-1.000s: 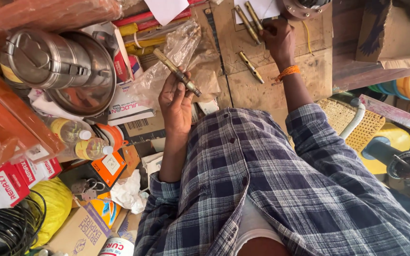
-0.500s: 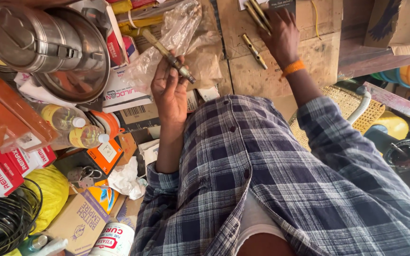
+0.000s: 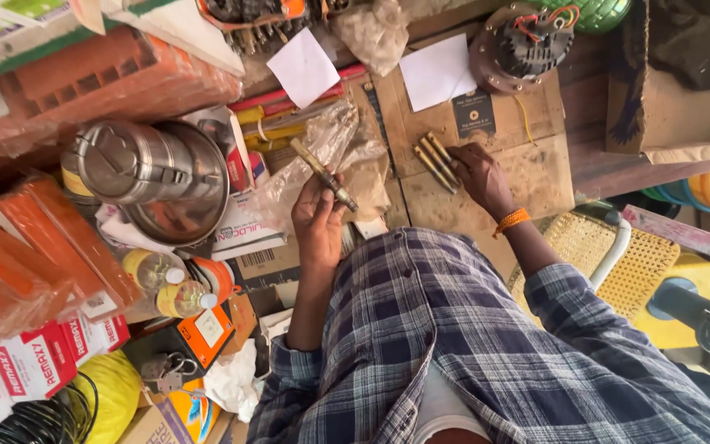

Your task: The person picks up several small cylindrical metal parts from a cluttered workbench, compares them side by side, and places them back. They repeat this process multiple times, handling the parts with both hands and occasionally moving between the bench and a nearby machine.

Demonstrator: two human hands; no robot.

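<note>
Brass bolt [image 3: 325,174] clenched in left hand [image 3: 318,226], right hand [image 3: 480,174] pinching bolts [image 3: 435,161] on crowded cardboard [image 3: 536,177]

Right hand [image 3: 477,174] fingertips hidden behind brass bolts [image 3: 436,162].

Cluttered workshop corner in warm daylight

A wooden bench [image 3: 536,177] of bare planks fills the upper middle, with white paper sheets [image 3: 437,72] near its far edge. Orange wrapped packs [image 3: 59,247] crowd the left side beside a steel tiffin carrier [image 3: 137,164]. A yellow woven chair [image 3: 618,263] with a white frame stands at right.
</note>
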